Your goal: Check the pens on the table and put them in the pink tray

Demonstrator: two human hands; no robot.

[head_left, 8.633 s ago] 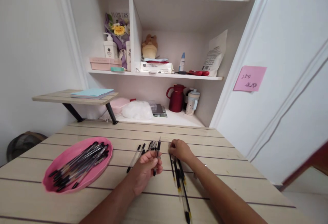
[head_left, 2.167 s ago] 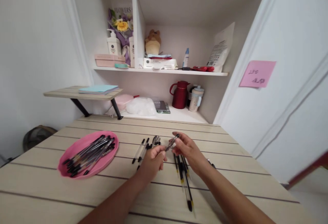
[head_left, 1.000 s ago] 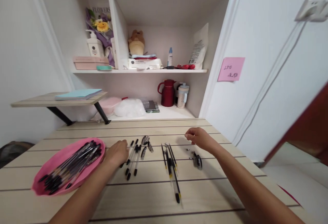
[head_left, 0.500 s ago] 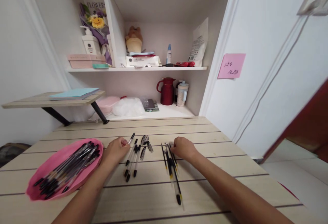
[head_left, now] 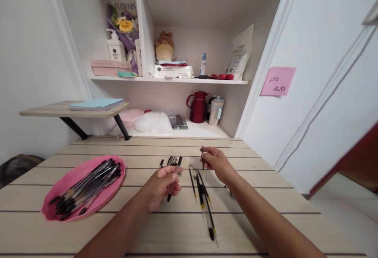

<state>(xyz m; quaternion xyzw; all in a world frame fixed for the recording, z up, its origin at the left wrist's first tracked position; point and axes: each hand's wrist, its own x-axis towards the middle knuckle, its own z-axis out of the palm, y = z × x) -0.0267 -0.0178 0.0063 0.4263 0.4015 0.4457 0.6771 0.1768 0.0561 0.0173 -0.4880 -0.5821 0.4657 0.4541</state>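
My left hand (head_left: 162,185) is closed round a clear pen barrel (head_left: 174,177) with a black tip, lifted a little above the wooden table (head_left: 147,226). My right hand (head_left: 217,163) pinches a thin ink refill (head_left: 202,156), held upright just right of the barrel. Below and between my hands lie several loose refills and pens (head_left: 203,203). A few small pen parts (head_left: 169,160) lie on the table beyond my left hand.
A pink oval tray (head_left: 69,206) holding several black pens sits at the left of the table. Behind it stands a small raised shelf (head_left: 73,112) with a blue notebook. The wall shelves hold a red jug (head_left: 198,106), bottles and boxes. A pink note (head_left: 277,80) sticks on the right wall.
Both hands rose from the table: the left picked up a pen barrel from the left group, the right lifted a refill from the middle group. The two hands came closer together.
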